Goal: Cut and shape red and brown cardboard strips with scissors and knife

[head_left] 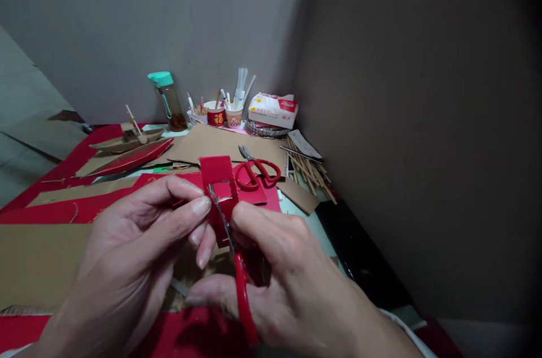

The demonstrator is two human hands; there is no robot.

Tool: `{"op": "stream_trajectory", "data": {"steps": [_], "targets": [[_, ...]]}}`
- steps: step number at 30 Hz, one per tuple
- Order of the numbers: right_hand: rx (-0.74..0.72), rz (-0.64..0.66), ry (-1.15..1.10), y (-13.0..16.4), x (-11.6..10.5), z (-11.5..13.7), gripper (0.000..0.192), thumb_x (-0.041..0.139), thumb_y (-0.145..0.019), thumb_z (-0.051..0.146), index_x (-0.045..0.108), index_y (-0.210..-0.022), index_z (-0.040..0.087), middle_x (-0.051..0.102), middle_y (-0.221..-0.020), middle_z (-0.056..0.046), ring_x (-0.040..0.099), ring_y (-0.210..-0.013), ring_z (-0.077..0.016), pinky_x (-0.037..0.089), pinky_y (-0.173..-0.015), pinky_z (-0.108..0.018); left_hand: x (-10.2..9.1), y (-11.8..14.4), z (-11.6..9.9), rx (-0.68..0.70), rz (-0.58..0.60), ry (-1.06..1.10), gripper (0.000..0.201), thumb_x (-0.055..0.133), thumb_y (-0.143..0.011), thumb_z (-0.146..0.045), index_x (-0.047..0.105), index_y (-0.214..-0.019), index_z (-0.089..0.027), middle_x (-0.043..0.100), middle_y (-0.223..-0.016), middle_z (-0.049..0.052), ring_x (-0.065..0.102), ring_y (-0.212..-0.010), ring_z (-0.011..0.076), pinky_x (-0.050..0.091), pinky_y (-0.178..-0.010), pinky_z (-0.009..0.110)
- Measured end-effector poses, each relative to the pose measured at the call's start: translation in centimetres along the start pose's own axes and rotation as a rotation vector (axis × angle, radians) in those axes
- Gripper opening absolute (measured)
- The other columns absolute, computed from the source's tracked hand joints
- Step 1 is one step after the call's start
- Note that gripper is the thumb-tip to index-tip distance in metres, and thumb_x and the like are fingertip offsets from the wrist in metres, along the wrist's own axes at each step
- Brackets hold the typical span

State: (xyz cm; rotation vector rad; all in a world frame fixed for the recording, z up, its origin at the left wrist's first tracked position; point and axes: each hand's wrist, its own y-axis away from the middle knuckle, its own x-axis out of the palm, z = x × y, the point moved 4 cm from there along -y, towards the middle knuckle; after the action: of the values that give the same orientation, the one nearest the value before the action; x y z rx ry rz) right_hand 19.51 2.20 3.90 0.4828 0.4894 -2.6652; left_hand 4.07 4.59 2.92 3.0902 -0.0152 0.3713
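Pinched small red folded cardboard piece (220,188) between left hand (139,245) thumb and fingertips. Gripped red-handled steel scissors (237,256) in right hand (288,284), fingers closed round handles, blades against card just beside left fingertips.

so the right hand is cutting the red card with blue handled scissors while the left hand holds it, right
Not quite: the scissors in the right hand have red handles, not blue, as the head view shows. The rest holds: their blades are on the red card, which the left hand pinches.
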Motion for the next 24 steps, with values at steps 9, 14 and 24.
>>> {"op": "stream_trajectory", "data": {"steps": [9,14,24], "targets": [[0.018,-0.036,0.035,0.13,0.16,-0.10,0.026,0.081,-0.091,0.034,0.058,-0.085,0.024,0.056,-0.073,0.009,0.047,-0.064,-0.0086,0.034,-0.056,-0.024,-0.17,0.35,-0.06,0.028,-0.039,-0.041,0.015,0.090,-0.070,-0.029,0.076,-0.068,-0.025,0.058,-0.053,-0.003,0.057,-0.046,0.0104,0.046,-0.040,0.015],[-0.029,-0.027,0.025,0.42,0.13,-0.08,0.029,0.081,-0.091,0.029,0.053,-0.085,0.025,0.048,-0.069,0.011,0.041,-0.059,-0.0072,0.031,-0.052,-0.022,-0.08,0.37,0.12,0.008,-0.024,0.044,0.015,0.091,-0.069,-0.028,0.076,-0.070,-0.025,0.060,-0.052,-0.003,0.059,-0.045,0.0109,0.048,-0.040,0.016],[-0.025,-0.096,-0.041,0.31,0.30,-0.25,0.043,0.084,-0.088,0.035,0.045,-0.075,0.023,0.053,-0.069,0.008,0.044,-0.060,-0.0082,0.033,-0.050,-0.023,0.60,0.51,0.61,-0.086,0.021,0.145,0.020,0.095,-0.067,-0.027,0.075,-0.072,-0.026,0.063,-0.051,-0.004,0.063,-0.046,0.0109,0.051,-0.043,0.013]]}}
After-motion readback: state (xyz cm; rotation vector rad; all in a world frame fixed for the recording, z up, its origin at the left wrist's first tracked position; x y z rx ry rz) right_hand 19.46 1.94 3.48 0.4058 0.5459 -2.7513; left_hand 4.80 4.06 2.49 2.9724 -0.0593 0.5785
